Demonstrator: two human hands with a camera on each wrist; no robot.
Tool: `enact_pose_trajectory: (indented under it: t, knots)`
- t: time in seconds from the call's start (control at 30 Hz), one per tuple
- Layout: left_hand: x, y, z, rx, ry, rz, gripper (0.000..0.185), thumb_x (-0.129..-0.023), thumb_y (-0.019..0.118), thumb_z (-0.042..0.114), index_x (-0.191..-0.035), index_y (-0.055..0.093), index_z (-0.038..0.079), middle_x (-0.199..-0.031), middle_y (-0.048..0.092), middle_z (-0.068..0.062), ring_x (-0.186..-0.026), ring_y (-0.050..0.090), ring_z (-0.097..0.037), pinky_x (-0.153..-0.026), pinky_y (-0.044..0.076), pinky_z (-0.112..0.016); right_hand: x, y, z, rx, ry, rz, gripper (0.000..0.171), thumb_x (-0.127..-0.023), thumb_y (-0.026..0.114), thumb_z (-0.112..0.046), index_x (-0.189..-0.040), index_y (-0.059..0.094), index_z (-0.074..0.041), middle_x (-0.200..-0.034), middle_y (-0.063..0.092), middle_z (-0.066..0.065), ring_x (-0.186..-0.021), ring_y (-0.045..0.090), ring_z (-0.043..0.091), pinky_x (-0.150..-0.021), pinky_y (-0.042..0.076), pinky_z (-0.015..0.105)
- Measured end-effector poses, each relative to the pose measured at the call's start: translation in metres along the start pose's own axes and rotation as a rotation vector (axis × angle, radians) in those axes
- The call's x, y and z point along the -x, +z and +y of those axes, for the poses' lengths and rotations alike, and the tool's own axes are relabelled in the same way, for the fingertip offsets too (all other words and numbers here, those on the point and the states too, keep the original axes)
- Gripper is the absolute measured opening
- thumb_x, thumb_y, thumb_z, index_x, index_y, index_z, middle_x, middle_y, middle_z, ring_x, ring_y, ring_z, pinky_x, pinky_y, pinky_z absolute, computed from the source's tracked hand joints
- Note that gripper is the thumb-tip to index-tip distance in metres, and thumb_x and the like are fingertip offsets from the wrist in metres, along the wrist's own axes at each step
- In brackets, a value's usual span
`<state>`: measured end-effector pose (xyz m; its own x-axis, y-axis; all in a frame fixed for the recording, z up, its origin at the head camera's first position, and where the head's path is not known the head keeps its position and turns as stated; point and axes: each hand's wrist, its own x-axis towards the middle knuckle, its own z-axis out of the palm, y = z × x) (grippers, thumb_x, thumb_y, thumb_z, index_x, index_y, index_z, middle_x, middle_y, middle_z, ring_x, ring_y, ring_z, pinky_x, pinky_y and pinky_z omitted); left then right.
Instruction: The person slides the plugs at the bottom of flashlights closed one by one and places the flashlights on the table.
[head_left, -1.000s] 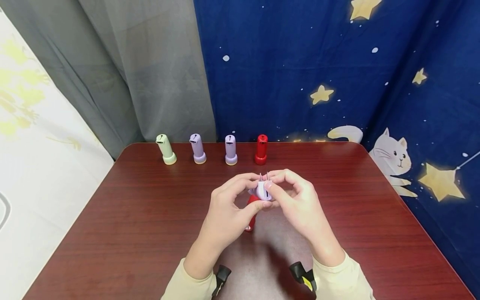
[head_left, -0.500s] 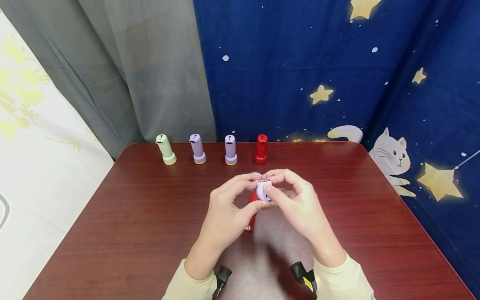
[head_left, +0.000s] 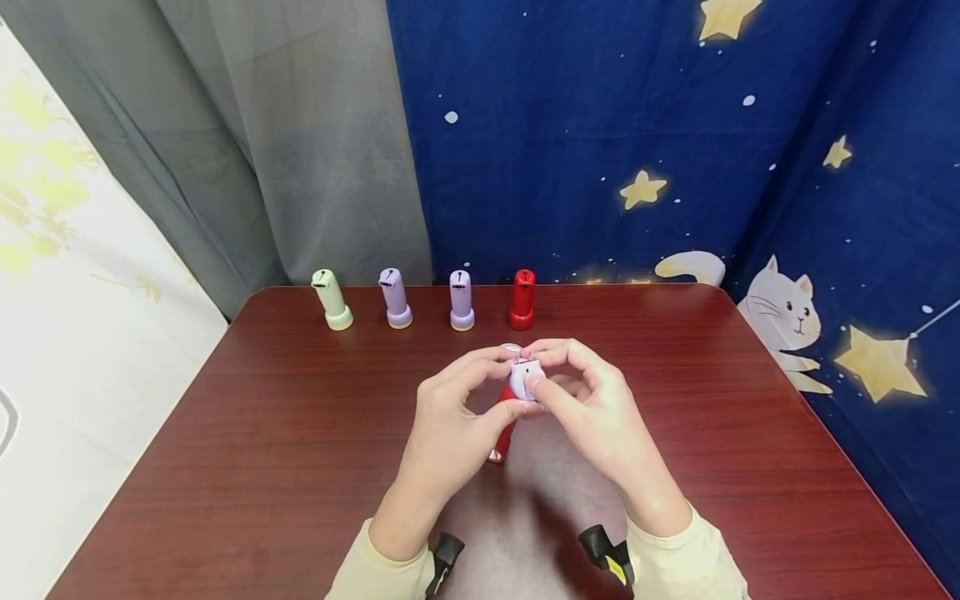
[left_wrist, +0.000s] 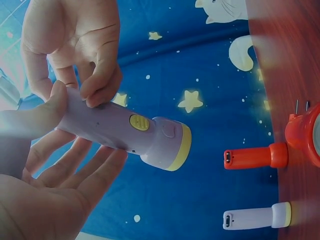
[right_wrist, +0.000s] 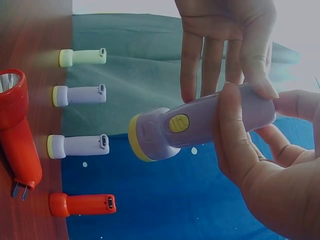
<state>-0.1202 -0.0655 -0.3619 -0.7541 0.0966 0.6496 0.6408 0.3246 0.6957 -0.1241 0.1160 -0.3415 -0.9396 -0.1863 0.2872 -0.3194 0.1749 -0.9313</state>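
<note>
We grip the lilac flashlight point(head_left: 524, 379) above the table's point(head_left: 300, 433) middle, tail end between both hands' fingers, left hand point(head_left: 450, 429) and right hand point(head_left: 600, 417) alike, its long axis pointing head-down toward the red flashlight point(head_left: 501, 442) lying beneath.

Your head camera looks forward and down from above at the dark red wooden table point(head_left: 262, 467), from a little way back. Your left wrist camera sits very close, turned sideways, facing the blue star curtain point(left_wrist: 210, 150). Your right wrist camera is close and sideways too. All three views share the small purple plastic flashlight point(head_left: 525, 379) point(left_wrist: 125, 132) point(right_wrist: 200, 127) you hold.
</note>
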Motion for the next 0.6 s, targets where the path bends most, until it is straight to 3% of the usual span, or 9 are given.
enact_pose_trajectory:
  t: [0.6]
  knots:
    - [-0.0005, -0.0005, 0.0005, 0.008, -0.007, 0.005, 0.036, -0.075, 0.096, 0.007, -0.108, 0.081, 0.003, -0.121, 0.08, -0.003, -0.118, 0.075, -0.014, -0.104, 0.057, -0.023, -0.0001, 0.0004, 0.0013, 0.021, -0.042, -0.007, 0.016, -0.096, 0.071, 0.0, -0.111, 0.07, -0.003, -0.132, 0.07, 0.012, -0.102, 0.076, 0.022, -0.085, 0.064, 0.025]
